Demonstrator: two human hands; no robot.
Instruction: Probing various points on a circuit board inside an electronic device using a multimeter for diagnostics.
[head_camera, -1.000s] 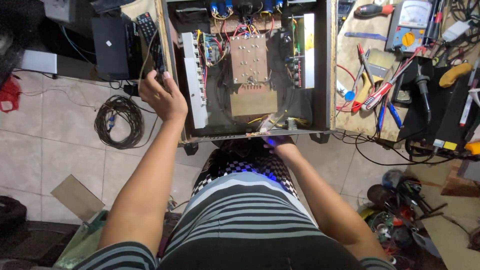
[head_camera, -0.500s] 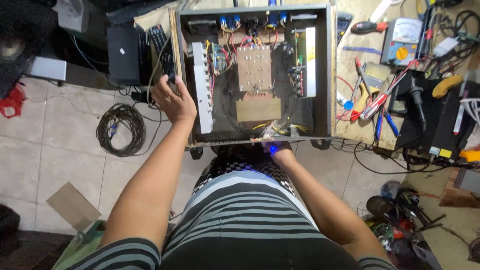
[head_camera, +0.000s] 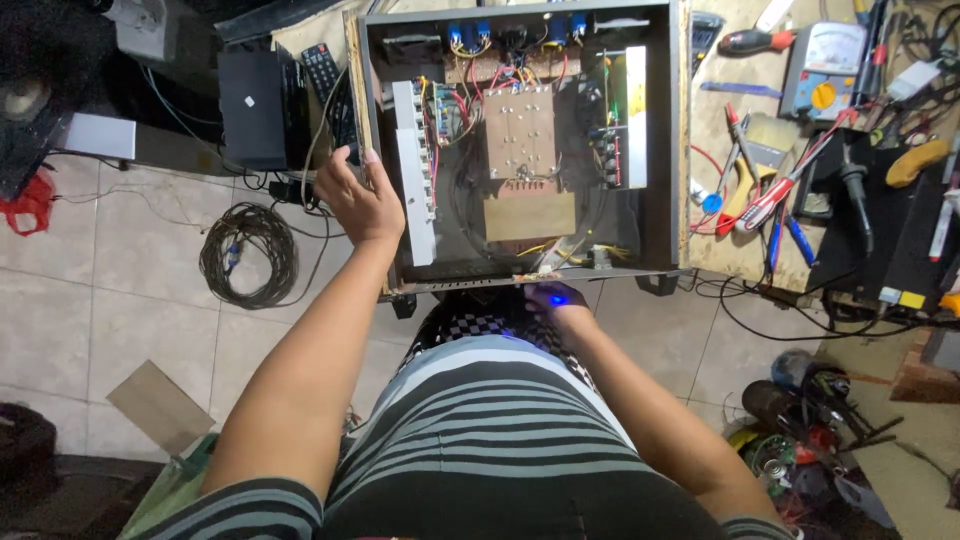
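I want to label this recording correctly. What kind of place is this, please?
Probably a small electronics repair workshop: an opened amplifier chassis with bare circuit boards, a multimeter, and screwdrivers and pliers scattered on the wooden bench.

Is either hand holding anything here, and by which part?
The left hand grips the open electronics chassis by its left side wall. The right hand is at its front edge; whether it grips cannot be told.

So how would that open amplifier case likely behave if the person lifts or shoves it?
The open amplifier case is probably stiff and heavy: a metal box packed with boards. Part of it overhangs the bench edge, so a shove could tip it. The left hand rests on its side wall; the exposed wiring looks easily snagged.
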